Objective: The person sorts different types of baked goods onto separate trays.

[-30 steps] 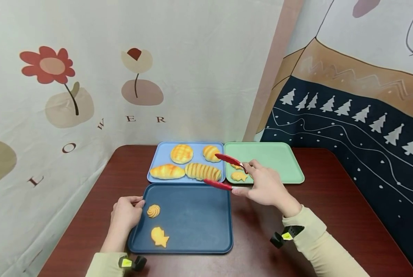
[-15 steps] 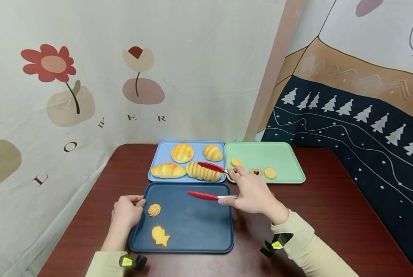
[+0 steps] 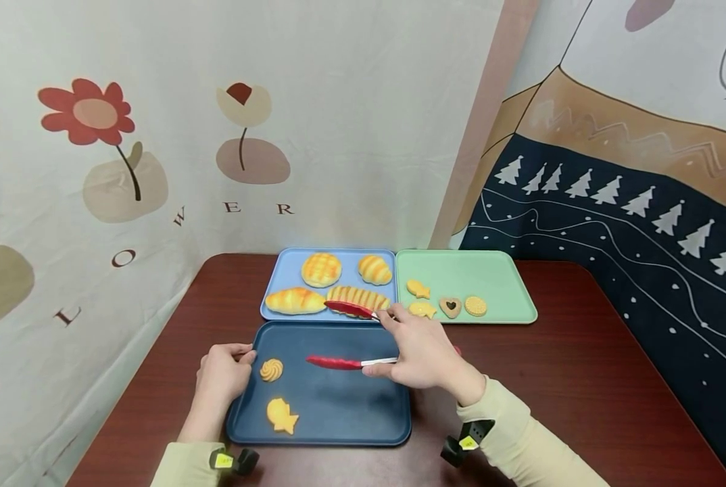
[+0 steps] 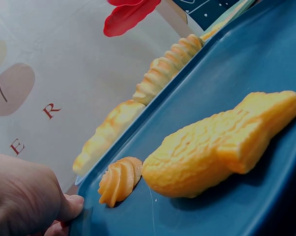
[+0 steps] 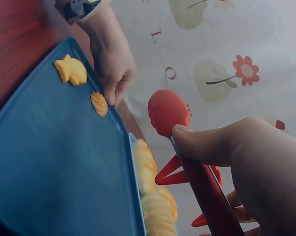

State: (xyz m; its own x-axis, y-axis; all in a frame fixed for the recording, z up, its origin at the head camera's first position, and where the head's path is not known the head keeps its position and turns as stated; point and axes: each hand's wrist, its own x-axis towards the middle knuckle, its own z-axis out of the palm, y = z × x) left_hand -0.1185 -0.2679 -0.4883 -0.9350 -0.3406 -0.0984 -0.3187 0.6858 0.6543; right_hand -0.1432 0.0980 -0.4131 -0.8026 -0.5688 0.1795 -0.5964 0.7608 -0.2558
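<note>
My left hand [image 3: 223, 372] pinches the left rim of the dark blue tray [image 3: 351, 423]. On that tray lie a swirl cookie [image 3: 271, 370] and a fish-shaped cookie [image 3: 282, 415], both toward its left side. In the left wrist view the fish-shaped cookie [image 4: 211, 147] looks large, beside the swirl cookie [image 4: 121, 181]. My right hand [image 3: 426, 355] grips red-tipped tongs [image 3: 335, 363] above the tray's right half. Their arms are spread wide with nothing between the tips; the far tip overlaps the ridged bread loaf [image 3: 363, 297]. In the right wrist view, my thumb presses along the tongs [image 5: 201, 187].
Behind, a light blue tray [image 3: 345, 260] holds a round bun [image 3: 321, 270], a small roll [image 3: 375, 269], a long bun [image 3: 295, 301] and the ridged loaf. On the adjoining green tray [image 3: 478, 270] are fish-shaped cookies [image 3: 418, 289], a heart cookie [image 3: 451, 307] and a round cookie [image 3: 475, 306].
My right hand has moved left and toward me with the spread tongs, from the green tray to over the dark blue tray, uncovering the cookies there. My left hand stays at the rim.
</note>
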